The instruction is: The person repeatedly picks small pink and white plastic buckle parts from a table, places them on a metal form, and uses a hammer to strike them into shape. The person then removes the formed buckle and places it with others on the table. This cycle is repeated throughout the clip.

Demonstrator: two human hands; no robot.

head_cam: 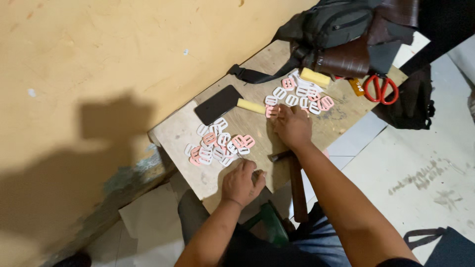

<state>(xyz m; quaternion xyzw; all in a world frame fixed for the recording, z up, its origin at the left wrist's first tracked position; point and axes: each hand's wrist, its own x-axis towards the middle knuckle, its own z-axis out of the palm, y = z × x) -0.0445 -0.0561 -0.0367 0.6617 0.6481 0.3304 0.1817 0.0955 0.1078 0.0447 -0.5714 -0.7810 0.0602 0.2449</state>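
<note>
- A bare wooden board (252, 123) carries everything.
- Centre: phone (217, 104), yellow block (251, 106).
- Seven o'clock: pink and white buckles (217, 145).
- Two o'clock: another buckle heap (299, 96), second yellow block (315, 77), red scissors (381, 89).
- Twelve o'clock: dark bags (341, 29).

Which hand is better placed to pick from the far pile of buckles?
Probably the right hand: it already rests at the edge of the far pile. The left hand sits nearer the near pile.

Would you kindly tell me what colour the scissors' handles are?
Red; the scissors show best in the head view, at the board's far end.
</note>
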